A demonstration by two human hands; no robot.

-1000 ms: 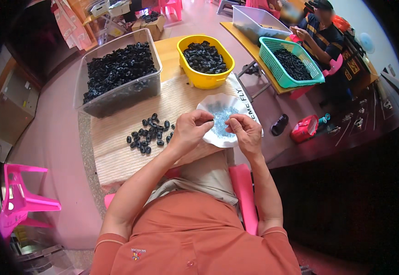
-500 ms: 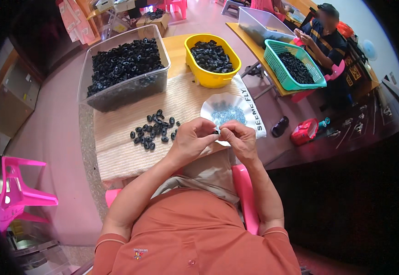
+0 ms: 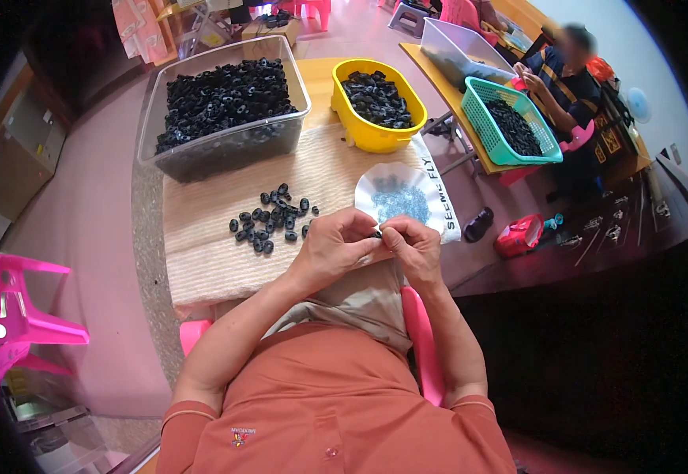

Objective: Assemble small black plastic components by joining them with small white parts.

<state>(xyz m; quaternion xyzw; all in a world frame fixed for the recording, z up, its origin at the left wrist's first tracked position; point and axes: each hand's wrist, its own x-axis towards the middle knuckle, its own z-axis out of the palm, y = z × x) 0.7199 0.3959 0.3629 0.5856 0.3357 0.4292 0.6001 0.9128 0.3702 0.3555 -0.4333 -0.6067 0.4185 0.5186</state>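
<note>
Head view, left hand (image 3: 332,249): your thumb and forefinger pinch a small black piece (image 3: 377,235), just short of the dish's near edge.
Right hand (image 3: 413,249): your fingertips close in beside that piece — I cannot tell whether they grip anything.
Beyond your fingers: a round white wavy-rimmed dish (image 3: 365,192) of pale-blue translucent bits (image 3: 402,203).
Ribbed beige mat (image 3: 210,272): loose black oval pieces (image 3: 269,221) lie left of your hands.
Far side: a clear rectangular plastic tub (image 3: 237,156) and a yellow oval plastic tub (image 3: 383,141) — both hold black pieces.

Hands (image 3: 330,251) (image 3: 418,251) tog. at sm. blk part (image 3: 376,235); wht dish (image 3: 365,189) w/ bluish bits (image 3: 404,203) beyond
</note>
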